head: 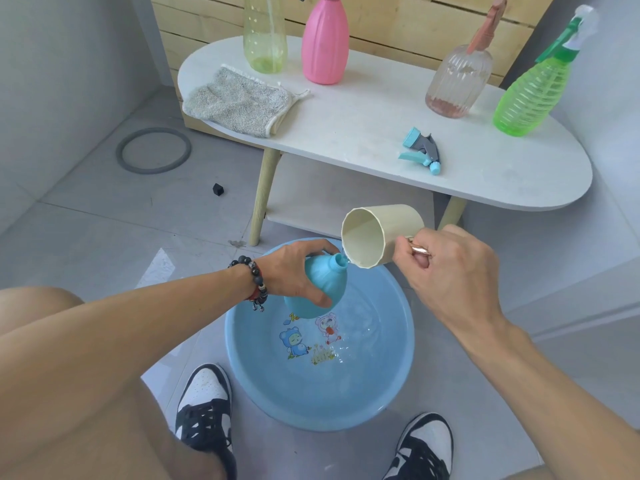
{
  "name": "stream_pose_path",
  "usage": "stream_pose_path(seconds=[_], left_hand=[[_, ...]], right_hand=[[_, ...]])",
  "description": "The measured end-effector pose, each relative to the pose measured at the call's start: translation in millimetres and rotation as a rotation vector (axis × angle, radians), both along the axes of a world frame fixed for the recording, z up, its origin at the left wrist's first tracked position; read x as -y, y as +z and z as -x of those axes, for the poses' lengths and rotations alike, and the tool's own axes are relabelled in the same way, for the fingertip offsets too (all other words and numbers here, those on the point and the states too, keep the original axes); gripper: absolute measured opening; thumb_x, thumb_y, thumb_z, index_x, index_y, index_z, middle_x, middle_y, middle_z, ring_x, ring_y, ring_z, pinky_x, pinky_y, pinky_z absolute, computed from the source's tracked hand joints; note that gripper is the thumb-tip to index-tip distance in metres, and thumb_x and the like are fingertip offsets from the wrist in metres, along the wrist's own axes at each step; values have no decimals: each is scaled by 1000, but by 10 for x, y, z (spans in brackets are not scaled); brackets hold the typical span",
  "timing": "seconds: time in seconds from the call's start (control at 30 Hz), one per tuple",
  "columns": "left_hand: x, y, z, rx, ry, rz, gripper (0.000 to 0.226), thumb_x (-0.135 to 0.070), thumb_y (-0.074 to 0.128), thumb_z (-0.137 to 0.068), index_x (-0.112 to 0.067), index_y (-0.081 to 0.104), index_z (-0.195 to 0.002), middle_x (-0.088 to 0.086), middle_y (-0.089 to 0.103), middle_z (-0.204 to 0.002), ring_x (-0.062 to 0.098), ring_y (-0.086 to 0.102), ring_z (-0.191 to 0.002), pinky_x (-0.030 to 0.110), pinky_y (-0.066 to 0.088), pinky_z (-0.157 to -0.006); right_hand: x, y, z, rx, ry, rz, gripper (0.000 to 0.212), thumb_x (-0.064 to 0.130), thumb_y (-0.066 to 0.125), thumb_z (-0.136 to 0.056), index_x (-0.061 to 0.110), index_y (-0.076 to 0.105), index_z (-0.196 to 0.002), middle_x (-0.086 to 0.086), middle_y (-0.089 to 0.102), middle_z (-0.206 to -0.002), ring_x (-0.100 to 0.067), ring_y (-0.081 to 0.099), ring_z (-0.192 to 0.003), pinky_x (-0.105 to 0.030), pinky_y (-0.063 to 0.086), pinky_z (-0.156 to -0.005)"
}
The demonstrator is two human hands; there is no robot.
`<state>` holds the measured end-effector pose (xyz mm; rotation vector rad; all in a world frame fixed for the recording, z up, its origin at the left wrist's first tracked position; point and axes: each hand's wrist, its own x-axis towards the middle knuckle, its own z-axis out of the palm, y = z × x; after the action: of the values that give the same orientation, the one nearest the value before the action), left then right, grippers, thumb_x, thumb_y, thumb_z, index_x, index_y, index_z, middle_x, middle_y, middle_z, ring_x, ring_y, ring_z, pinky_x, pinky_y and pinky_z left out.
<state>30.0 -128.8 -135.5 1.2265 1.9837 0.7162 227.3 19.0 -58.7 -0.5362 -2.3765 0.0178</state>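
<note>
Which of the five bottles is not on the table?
The blue bottle: the left hand holds it over the basin; the other four stand on the table.

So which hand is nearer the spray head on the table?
Right. The right hand, gripping the cup, is below the spray head; the left hand holds the blue bottle farther left.

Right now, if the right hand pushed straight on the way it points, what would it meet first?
Probably the blue bottle: the right hand holds the cup with its lip at the bottle's neck, which the left hand grips. Depth is uncertain.
</note>
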Motion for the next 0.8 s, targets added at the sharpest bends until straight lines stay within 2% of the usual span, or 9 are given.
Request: stream_pose_path(seconds=[0.3,0.63,0.73,0.8], left_hand=[[-12,-10,1,19,-3,-6,75,-42,90,-57,-46,54,-123,-19,64,-110,8,66,-97,37,61,-80],[-22,-31,-6,25,-13,2,77,-47,89,-54,-48,52,-122,-19,64,-112,8,66,-99,38,60,-81],[-22,-29,-6,32,-7,3,76,-46,89,-55,-47,53,-121,-19,63,-112,8,66,-100,38,61,-81],[-20,-20,-4,36,-2,2,76,-47,88,-54,-47,53,-121,-18,64,-111,9,66,-100,38,61,-80]], right_hand=[[-22,-31,-14,7,3,-29,42,29,57,-91,24,30,-58,9,29,-50,-22,33,-51,-23,20,-50],[-27,-7,-38,29,0,-39,44,26,59,-91,21,35,-55,7,32,-48,-24,37,-50,-23,21,-48],[-13,14,-44,36,-13,10,45,26,61,-90,23,33,-56,10,25,-49,-23,34,-51,-23,18,-50],[-23,21,-51,61,-71,142,46,29,61,-89,21,31,-54,6,22,-47,-25,32,-51,-26,20,-48]])
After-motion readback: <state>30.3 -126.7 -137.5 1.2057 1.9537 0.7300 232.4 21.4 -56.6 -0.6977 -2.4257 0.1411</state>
